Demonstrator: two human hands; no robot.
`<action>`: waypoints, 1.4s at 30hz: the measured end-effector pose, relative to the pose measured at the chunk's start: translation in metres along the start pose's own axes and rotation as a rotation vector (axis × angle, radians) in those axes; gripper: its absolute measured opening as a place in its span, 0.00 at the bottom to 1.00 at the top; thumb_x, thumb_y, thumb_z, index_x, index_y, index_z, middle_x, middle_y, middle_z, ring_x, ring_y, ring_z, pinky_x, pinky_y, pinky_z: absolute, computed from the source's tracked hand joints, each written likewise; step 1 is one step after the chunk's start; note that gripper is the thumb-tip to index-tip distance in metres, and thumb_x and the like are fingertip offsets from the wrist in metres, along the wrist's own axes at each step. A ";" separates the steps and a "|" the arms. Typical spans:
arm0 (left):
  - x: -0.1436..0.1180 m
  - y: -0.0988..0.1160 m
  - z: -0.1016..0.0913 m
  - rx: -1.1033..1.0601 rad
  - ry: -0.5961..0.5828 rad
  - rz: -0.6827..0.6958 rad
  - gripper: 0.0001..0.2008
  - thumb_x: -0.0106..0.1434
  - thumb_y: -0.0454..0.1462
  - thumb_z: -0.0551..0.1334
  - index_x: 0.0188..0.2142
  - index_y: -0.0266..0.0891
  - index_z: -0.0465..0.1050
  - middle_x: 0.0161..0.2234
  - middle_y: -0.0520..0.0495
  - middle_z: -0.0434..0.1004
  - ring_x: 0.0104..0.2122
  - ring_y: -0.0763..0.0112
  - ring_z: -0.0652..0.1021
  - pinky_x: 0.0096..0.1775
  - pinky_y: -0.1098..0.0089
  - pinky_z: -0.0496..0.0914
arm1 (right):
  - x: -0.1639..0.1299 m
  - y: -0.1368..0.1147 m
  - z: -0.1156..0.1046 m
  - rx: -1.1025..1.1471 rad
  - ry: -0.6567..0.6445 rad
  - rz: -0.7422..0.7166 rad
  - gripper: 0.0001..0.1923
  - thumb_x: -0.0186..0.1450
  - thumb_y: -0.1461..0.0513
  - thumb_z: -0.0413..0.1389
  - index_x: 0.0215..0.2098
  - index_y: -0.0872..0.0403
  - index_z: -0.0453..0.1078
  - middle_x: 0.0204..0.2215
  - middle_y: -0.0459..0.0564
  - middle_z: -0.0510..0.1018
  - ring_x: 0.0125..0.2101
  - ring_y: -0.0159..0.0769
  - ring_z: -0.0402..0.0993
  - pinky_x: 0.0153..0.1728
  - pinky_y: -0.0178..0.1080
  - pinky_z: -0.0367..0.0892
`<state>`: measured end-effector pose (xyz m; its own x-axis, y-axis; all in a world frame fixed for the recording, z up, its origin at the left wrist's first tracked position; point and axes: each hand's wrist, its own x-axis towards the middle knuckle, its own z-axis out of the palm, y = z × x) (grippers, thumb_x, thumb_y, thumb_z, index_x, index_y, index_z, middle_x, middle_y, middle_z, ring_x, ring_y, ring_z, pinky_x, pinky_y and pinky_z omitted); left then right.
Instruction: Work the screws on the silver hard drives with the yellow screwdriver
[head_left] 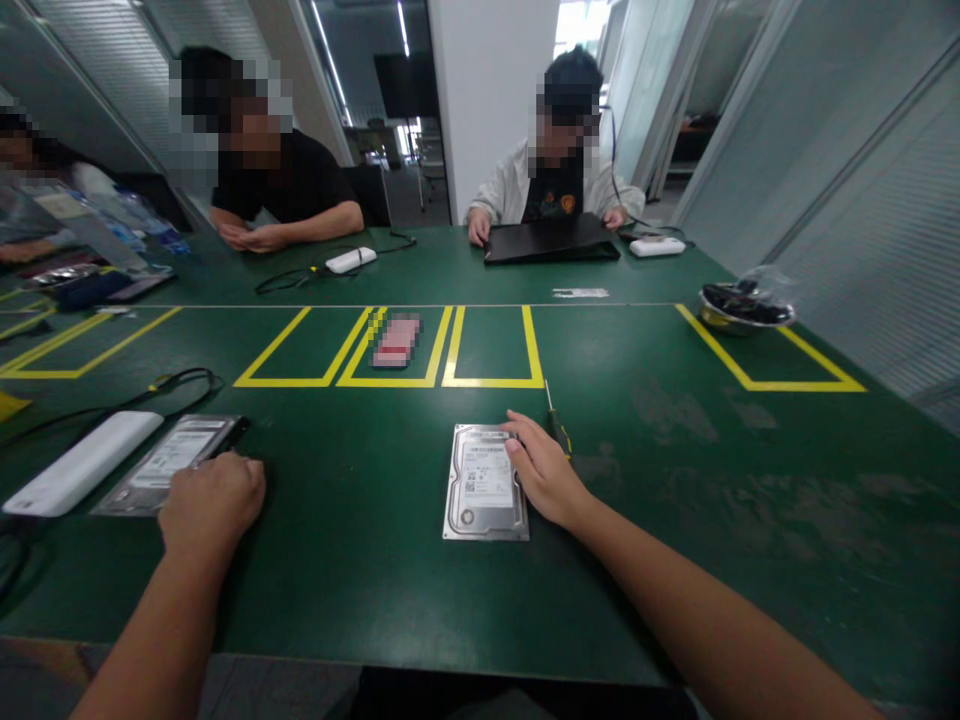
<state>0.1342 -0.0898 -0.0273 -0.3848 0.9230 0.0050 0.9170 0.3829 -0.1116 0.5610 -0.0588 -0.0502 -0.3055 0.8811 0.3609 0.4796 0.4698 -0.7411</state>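
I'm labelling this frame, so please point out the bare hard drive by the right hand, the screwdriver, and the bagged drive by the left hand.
Bare hard drive (480, 482): head view, on its white label.
Screwdriver (553, 414): head view, on the shaft near the handle.
Bagged drive (171, 458): head view, on its label under the wrap.

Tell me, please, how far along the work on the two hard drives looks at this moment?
Early. Done: one hard drive lies flat, label up, in front of the person, and a screwdriver lies beside it. In hand: the right hand rests on that drive's right edge; the left hand rests on the second drive by the white power bank. Left: both drives look closed, and the screwdriver is untouched.
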 end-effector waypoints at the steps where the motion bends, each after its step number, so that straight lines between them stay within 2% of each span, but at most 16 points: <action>1: 0.000 0.000 0.001 0.066 0.014 0.009 0.31 0.67 0.46 0.39 0.38 0.24 0.73 0.40 0.21 0.75 0.41 0.37 0.75 0.42 0.50 0.67 | 0.000 0.000 0.000 0.001 0.001 -0.003 0.19 0.73 0.55 0.42 0.52 0.54 0.69 0.55 0.60 0.72 0.62 0.42 0.62 0.61 0.50 0.58; 3: 0.001 0.001 0.002 0.169 0.029 0.027 0.31 0.68 0.45 0.37 0.38 0.27 0.74 0.39 0.25 0.77 0.40 0.43 0.76 0.41 0.55 0.67 | 0.000 0.001 0.001 -0.002 0.002 -0.004 0.19 0.73 0.55 0.42 0.52 0.54 0.69 0.55 0.60 0.72 0.62 0.42 0.62 0.61 0.50 0.58; 5: 0.003 0.001 0.003 0.173 0.031 0.026 0.32 0.69 0.45 0.36 0.37 0.29 0.74 0.39 0.27 0.78 0.40 0.45 0.77 0.41 0.58 0.67 | -0.001 0.001 0.001 -0.006 0.003 -0.004 0.19 0.73 0.55 0.42 0.52 0.54 0.68 0.56 0.61 0.71 0.61 0.42 0.62 0.61 0.51 0.58; 10: 0.002 0.003 0.001 0.117 0.027 0.003 0.34 0.69 0.50 0.35 0.37 0.33 0.74 0.38 0.31 0.78 0.39 0.47 0.77 0.35 0.61 0.66 | 0.000 -0.001 -0.001 -0.008 -0.008 0.005 0.19 0.73 0.55 0.42 0.52 0.55 0.68 0.56 0.62 0.71 0.62 0.43 0.62 0.61 0.51 0.58; 13: 0.000 0.010 -0.004 0.035 0.027 0.034 0.31 0.69 0.52 0.38 0.40 0.35 0.72 0.37 0.36 0.78 0.38 0.51 0.77 0.35 0.63 0.65 | 0.000 -0.002 -0.001 -0.007 -0.015 0.010 0.20 0.73 0.55 0.42 0.52 0.57 0.68 0.56 0.64 0.71 0.62 0.43 0.61 0.61 0.50 0.58; 17: -0.004 0.029 -0.017 -0.053 0.121 0.103 0.26 0.69 0.51 0.41 0.42 0.36 0.71 0.37 0.39 0.78 0.38 0.54 0.77 0.37 0.63 0.65 | 0.000 -0.002 -0.002 -0.011 -0.021 0.016 0.20 0.73 0.55 0.42 0.52 0.57 0.68 0.56 0.64 0.70 0.62 0.43 0.61 0.61 0.50 0.57; 21: -0.010 0.060 -0.038 -0.170 0.229 0.219 0.20 0.69 0.48 0.46 0.40 0.37 0.70 0.36 0.42 0.76 0.37 0.58 0.76 0.37 0.64 0.65 | 0.000 -0.003 -0.002 -0.007 -0.023 0.024 0.20 0.73 0.55 0.43 0.52 0.56 0.69 0.56 0.62 0.71 0.62 0.43 0.61 0.61 0.49 0.57; 23: -0.016 0.081 -0.051 -0.288 0.275 0.330 0.16 0.68 0.46 0.49 0.39 0.38 0.70 0.36 0.45 0.76 0.36 0.62 0.76 0.39 0.66 0.66 | 0.000 -0.003 -0.002 -0.006 -0.023 0.022 0.19 0.73 0.55 0.43 0.52 0.56 0.68 0.56 0.62 0.71 0.62 0.43 0.61 0.61 0.50 0.57; 29: -0.040 0.157 -0.081 -0.604 0.307 0.741 0.10 0.67 0.41 0.55 0.38 0.39 0.72 0.35 0.47 0.77 0.34 0.68 0.75 0.39 0.69 0.68 | -0.001 0.000 0.000 -0.008 -0.002 0.000 0.18 0.73 0.56 0.43 0.51 0.56 0.68 0.55 0.62 0.72 0.61 0.43 0.62 0.61 0.50 0.57; 33: -0.049 0.204 -0.091 -0.801 0.302 0.927 0.06 0.66 0.35 0.57 0.38 0.37 0.73 0.34 0.49 0.77 0.32 0.72 0.75 0.36 0.71 0.68 | -0.001 0.001 0.000 -0.006 0.011 -0.008 0.18 0.73 0.57 0.43 0.51 0.56 0.69 0.54 0.61 0.73 0.61 0.43 0.62 0.61 0.49 0.57; 37: -0.045 0.238 -0.088 -0.927 0.264 0.972 0.07 0.64 0.33 0.58 0.38 0.37 0.75 0.35 0.49 0.79 0.33 0.72 0.76 0.37 0.71 0.69 | -0.001 0.001 0.001 0.004 0.046 0.002 0.17 0.73 0.56 0.43 0.50 0.55 0.68 0.54 0.62 0.72 0.60 0.42 0.64 0.60 0.49 0.59; 42: -0.035 0.262 -0.067 -1.098 0.172 0.846 0.08 0.64 0.34 0.59 0.39 0.38 0.77 0.34 0.48 0.81 0.32 0.71 0.79 0.36 0.70 0.72 | -0.001 0.004 0.002 0.010 0.064 0.026 0.17 0.73 0.56 0.43 0.50 0.55 0.69 0.55 0.61 0.72 0.59 0.43 0.65 0.60 0.49 0.59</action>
<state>0.3951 -0.0188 0.0097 0.2644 0.8493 0.4569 0.5058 -0.5255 0.6841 0.5615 -0.0582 -0.0542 -0.2399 0.8948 0.3766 0.4780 0.4465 -0.7564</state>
